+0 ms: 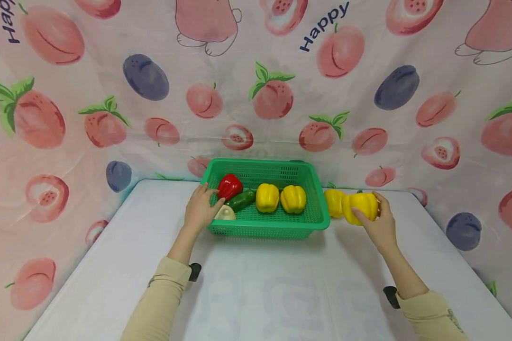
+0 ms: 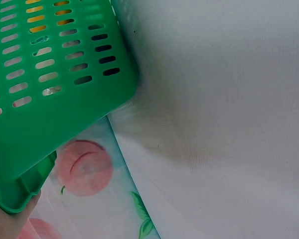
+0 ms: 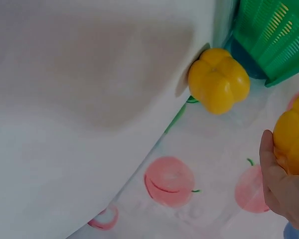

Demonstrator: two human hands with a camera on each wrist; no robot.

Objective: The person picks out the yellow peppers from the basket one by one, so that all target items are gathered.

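While the right hand (image 1: 383,231) grips a yellow pepper (image 1: 360,208) at 3 o'clock from the green basket (image 1: 266,224), a second yellow pepper (image 1: 333,203) stands between them on the white table (image 1: 273,284). At 9 o'clock the left hand (image 1: 199,208) holds the basket's rim, near a red pepper (image 1: 229,186). Tabletop stretches toward 6 o'clock; patterned cloth (image 1: 239,113) rises close at 12. The right wrist view shows a gap between the two outside peppers, which overlap in the head view.

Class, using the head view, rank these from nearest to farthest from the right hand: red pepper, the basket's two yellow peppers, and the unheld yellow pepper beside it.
1. Unheld yellow pepper: right of the basket.
2. Right yellow pepper: inside, right of centre.
3. Left yellow pepper: inside, near centre.
4. Red pepper: inside, back left.
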